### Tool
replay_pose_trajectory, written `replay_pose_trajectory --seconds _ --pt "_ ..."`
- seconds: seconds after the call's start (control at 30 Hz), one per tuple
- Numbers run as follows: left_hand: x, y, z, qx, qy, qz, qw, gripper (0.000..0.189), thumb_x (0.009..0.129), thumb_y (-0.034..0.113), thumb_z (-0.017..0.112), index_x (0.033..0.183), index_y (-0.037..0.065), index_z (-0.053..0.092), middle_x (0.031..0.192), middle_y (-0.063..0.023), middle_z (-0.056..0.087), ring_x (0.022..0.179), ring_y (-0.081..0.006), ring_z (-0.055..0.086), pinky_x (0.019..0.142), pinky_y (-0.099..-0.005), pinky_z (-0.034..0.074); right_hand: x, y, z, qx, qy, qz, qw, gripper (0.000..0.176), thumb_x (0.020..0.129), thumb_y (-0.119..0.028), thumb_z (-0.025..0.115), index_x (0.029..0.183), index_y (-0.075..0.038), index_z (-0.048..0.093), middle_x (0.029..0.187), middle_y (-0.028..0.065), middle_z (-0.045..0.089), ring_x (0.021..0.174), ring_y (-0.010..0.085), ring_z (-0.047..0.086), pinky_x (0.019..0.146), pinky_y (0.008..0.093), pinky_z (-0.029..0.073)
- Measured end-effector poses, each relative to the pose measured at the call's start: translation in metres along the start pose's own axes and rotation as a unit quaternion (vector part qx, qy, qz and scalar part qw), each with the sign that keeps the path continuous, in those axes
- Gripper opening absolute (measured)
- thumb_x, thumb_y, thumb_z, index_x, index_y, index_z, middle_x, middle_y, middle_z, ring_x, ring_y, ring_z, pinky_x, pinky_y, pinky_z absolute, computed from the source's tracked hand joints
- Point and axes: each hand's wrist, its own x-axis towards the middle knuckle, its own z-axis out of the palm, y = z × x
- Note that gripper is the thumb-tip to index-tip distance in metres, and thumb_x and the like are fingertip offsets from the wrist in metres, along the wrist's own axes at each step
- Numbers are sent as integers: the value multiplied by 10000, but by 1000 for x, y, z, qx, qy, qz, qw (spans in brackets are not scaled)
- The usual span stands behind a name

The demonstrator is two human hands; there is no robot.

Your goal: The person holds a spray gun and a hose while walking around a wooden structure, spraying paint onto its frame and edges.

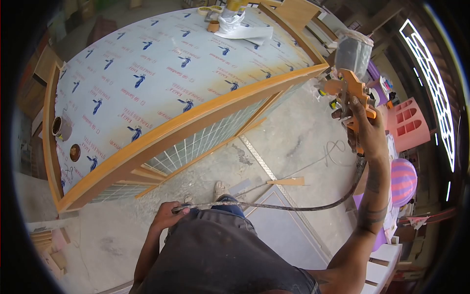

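My right hand (361, 120), raised at the right, is wrapped round an orange spray gun (350, 87) with a cloudy cup (353, 53) on top. From the gun's handle a dark hose (298, 208) curves down and across my body. My left hand (169, 214) grips that hose near my waist. Ahead stands a large cabinet with an orange-brown wooden edge (196, 113). Its top is covered in printed protective film (161, 63). The gun is beyond the cabinet's right corner, apart from it.
On the cabinet top are an open can (60, 126), a round brown lid (75, 152), tape rolls (204, 10) and a white cloth (232, 23). A grey panel (279, 230) lies on the floor. Pink shelving (409, 125) and a striped balloon shape (404, 182) stand right.
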Motion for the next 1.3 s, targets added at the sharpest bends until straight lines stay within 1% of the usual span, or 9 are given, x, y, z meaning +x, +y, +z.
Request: replay_pose_trajectory --seconds 0.2,0.3,0.4,0.5,0.6,0.73,0.93,1.0,1.3 --pt "10 5 -1 4 -1 -17 1000 459 890 432 776 808 -7 667 629 -63 591 610 -135 530 582 -337 444 16 10 7 4 -7 54 999 367 1039 -392 598 1114 -36 551 786 56 685 421 83 426 363 270 357" --pt "15 24 2 6 11 -11 1000 449 896 415 771 800 -9 661 623 -51 575 604 -122 503 565 -329 421 34 20 0 -12 -18 64 998 462 1027 -465 611 1140 -20 566 757 54 664 405 80 432 352 247 371" --pt "27 35 14 -8 17 -17 1000 441 901 406 767 793 -7 656 618 -38 558 607 -114 485 556 -323 403 58 37 -16 -22 2 62 998 455 1034 -471 594 1094 -21 569 738 42 638 401 83 417 350 251 369" --pt "41 52 28 -39 5 -74 996 474 895 439 768 892 -30 702 703 -78 639 671 -128 546 638 -331 472 90 61 -41 -18 -14 67 997 452 1041 -475 569 1033 -23 577 718 38 620 398 84 406 352 261 363" --pt "56 69 47 -64 22 -42 997 484 896 460 758 793 -2 657 631 -18 554 619 -106 483 560 -317 402 115 77 -61 -24 -7 62 998 449 1042 -475 556 981 -31 582 702 37 608 396 82 400 360 268 357" --pt "77 88 67 -52 31 -47 997 498 900 475 749 805 -6 665 631 -16 548 617 -104 484 559 -315 399 153 100 -88 -14 3 85 996 379 1039 -421 579 1044 -42 565 767 47 639 430 75 416 367 268 349" --pt "103 109 90 -48 56 -52 996 493 909 461 745 807 -15 669 637 -29 551 619 -109 474 562 -321 390 221 157 -127 -23 51 57 997 458 1026 -476 580 945 -26 609 709 42 604 423 108 443 367 289 375" --pt "109 124 98 -74 51 -92 992 487 913 442 747 818 -28 666 660 -58 575 655 -120 491 597 -328 415 240 172 -137 -17 63 55 996 455 1026 -468 581 952 -20 610 704 43 602 426 114 449 375 297 380" --pt "133 170 133 -102 83 -69 989 416 944 391 738 907 -22 711 698 -46 612 686 -111 535 640 -314 454 340 244 -181 -50 99 32 993 433 1018 -430 586 947 -3 615 721 66 633 450 128 506 404 313 418"
